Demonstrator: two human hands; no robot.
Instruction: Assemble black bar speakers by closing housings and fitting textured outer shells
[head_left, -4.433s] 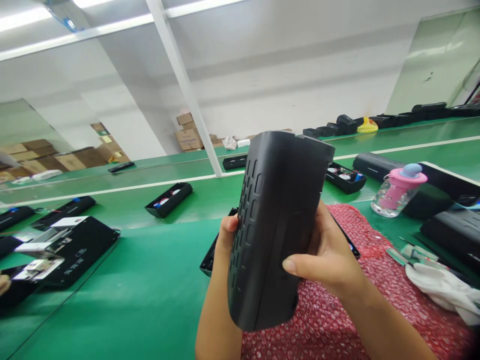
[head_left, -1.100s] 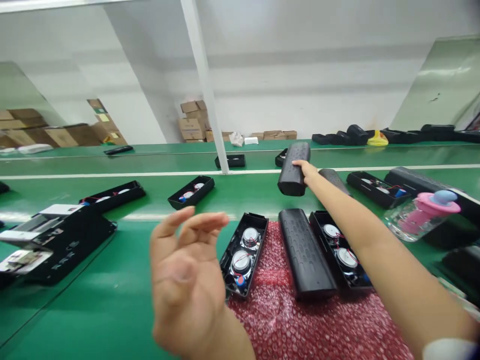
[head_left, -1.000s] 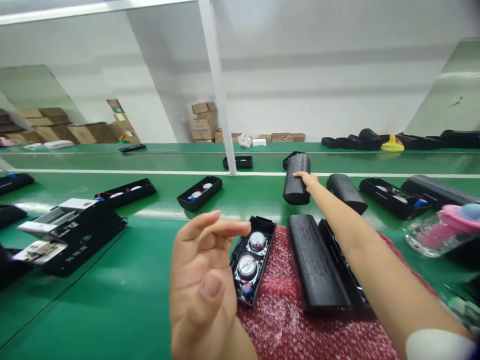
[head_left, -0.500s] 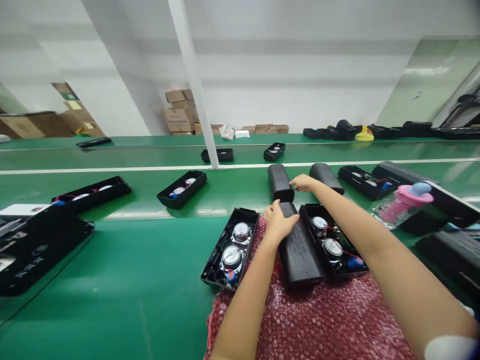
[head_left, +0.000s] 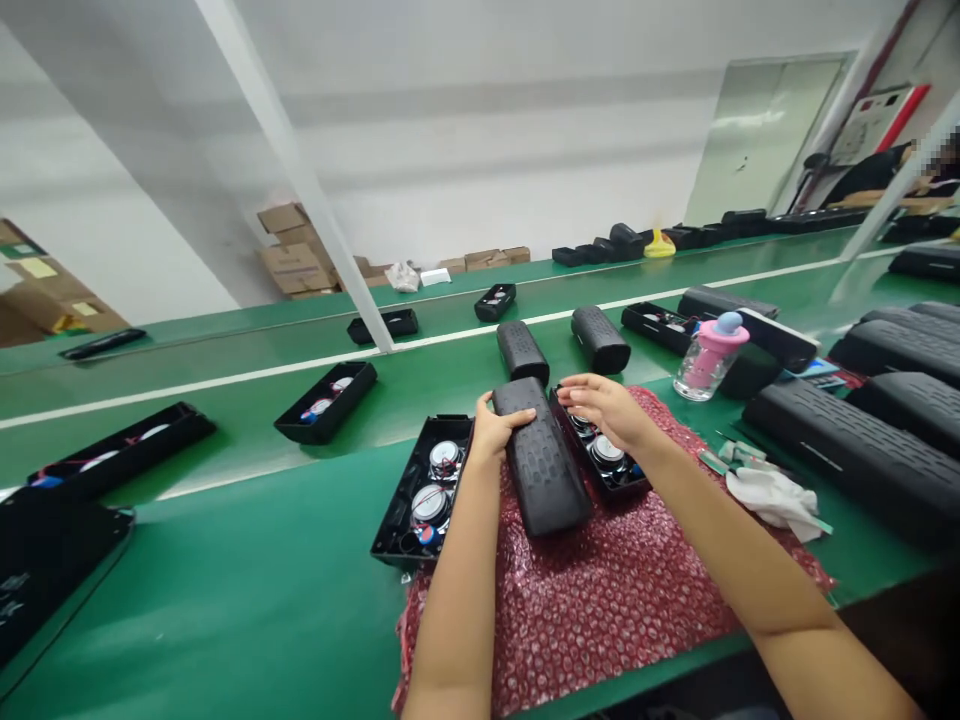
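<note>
My left hand [head_left: 496, 428] grips the far left end of a black speaker case [head_left: 546, 470], its thumb on the slotted top. My right hand [head_left: 606, 408] is spread over the far end of an open black housing [head_left: 611, 475] with round speakers and red wires, just right of the case; it holds nothing. Left of the case, another open housing [head_left: 405, 500] shows two round speakers and a blue part. Red bubble wrap [head_left: 600, 600] lies beneath. Two closed black cases [head_left: 523, 350] [head_left: 600, 340] stand beyond my hands.
A pink-lidded bottle [head_left: 709, 360] stands at the right, near a white cloth [head_left: 776, 500] and several black cases [head_left: 847, 450]. More open housings [head_left: 326, 400] lie at the left on the green table [head_left: 262, 600]. A white post [head_left: 300, 180] rises behind.
The view has swung to the right. My right hand has moved back from the far closed case and its fingers have spread. The case under my left hand now looks tilted up.
</note>
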